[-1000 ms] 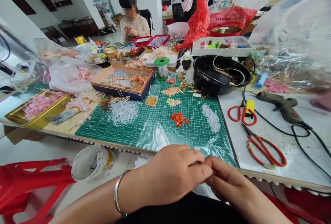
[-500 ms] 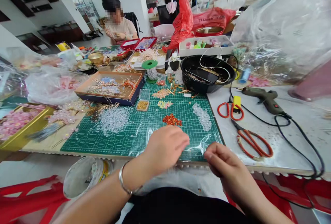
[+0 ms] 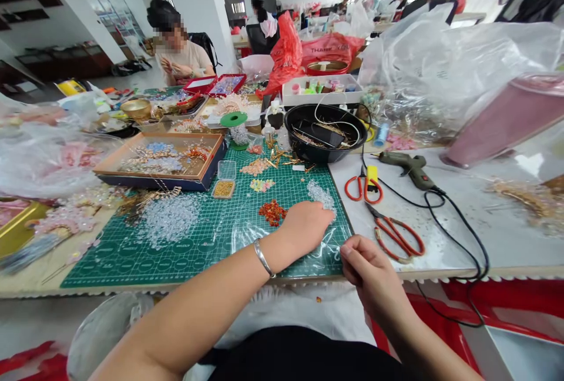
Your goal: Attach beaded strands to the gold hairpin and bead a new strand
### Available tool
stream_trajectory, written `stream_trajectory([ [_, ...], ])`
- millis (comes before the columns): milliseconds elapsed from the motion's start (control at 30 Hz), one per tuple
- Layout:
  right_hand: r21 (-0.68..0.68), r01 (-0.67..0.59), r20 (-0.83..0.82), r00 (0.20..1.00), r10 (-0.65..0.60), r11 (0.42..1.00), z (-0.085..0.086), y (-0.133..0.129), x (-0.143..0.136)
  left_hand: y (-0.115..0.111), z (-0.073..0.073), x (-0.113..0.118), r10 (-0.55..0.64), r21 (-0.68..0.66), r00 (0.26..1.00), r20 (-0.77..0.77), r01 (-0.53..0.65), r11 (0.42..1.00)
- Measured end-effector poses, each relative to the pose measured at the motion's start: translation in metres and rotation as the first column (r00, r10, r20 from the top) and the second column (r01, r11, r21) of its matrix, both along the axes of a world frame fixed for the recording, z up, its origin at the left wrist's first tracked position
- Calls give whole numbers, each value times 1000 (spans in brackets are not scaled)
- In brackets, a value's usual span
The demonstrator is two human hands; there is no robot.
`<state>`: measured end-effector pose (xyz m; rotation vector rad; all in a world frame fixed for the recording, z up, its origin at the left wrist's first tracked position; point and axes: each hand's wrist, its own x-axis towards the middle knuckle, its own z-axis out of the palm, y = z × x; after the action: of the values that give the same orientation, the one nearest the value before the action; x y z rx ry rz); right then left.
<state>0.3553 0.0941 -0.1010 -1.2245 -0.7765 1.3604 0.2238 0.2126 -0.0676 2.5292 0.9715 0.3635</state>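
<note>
My left hand (image 3: 304, 227), with a silver bangle at the wrist, reaches over the green cutting mat (image 3: 215, 252). Its curled fingers are at the near end of a pile of clear beads (image 3: 320, 194); the fingertips are mostly hidden. To its left lies a pile of orange beads (image 3: 272, 212). At the mat's front right corner my right hand (image 3: 362, 258) is pinched closed, and what lies between thumb and forefinger is too small to make out. Clear plastic film lies on the mat below the hands.
Right of the mat are orange-handled pliers (image 3: 399, 237), small scissors (image 3: 363, 187) and a glue gun (image 3: 409, 168) with its cable. Behind stand a black bowl (image 3: 308, 149) and a box (image 3: 207, 176) of ornaments. A person (image 3: 180, 52) sits across.
The view has turned to the right. My left hand has moved forward and right over the mat, to the clear beads. My right hand stays pinched near the mat's corner.
</note>
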Motion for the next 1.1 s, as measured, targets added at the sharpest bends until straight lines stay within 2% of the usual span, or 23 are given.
stream_trajectory([
  [167, 22, -21, 15, 1000, 21, 1000, 7, 4, 1, -4, 14, -11, 122, -215, 981, 151, -88, 973],
  [267, 61, 8, 62, 998, -12, 998, 24, -2, 0, -18, 29, -22, 222, -382, 943, 248, -115, 917],
  [333, 104, 36, 116, 992, -48, 994, 40, -11, -2, -33, 41, -29, 294, -537, 902, 317, -85, 839],
  [367, 125, 43, 142, 988, -61, 991, 48, -16, -4, -42, 47, -33, 360, -646, 860, 361, -47, 762],
  [400, 142, 50, 158, 985, -73, 989, 55, -20, -6, -50, 53, -36, 507, -807, 757, 414, 47, 589],
  [433, 160, 50, 178, 981, -79, 986, 61, -24, -8, -59, 58, -38, 636, -895, 653, 412, 158, 418],
  [467, 183, 44, 211, 974, -83, 982, 66, -26, -11, -66, 63, -39, 739, -925, 558, 378, 267, 272],
  [500, 213, 37, 255, 962, -92, 976, 69, -28, -14, -72, 67, -39, 808, -919, 484, 335, 357, 167],
  [533, 248, 22, 308, 946, -101, 968, 70, -29, -17, -77, 69, -39, 840, -907, 444, 311, 404, 122],
  [667, 364, -50, 479, 867, -140, 930, 67, -30, -23, -86, 74, -34, 868, -887, 402, 293, 452, 90],
  [800, 418, -67, 536, 823, -186, 906, 66, -33, -21, -89, 73, -31, 871, -882, 396, 290, 464, 83],
  [1100, 497, -89, 614, 739, -278, 863, 75, -32, -16, -90, 70, -27, 874, -880, 392, 289, 467, 81],
])
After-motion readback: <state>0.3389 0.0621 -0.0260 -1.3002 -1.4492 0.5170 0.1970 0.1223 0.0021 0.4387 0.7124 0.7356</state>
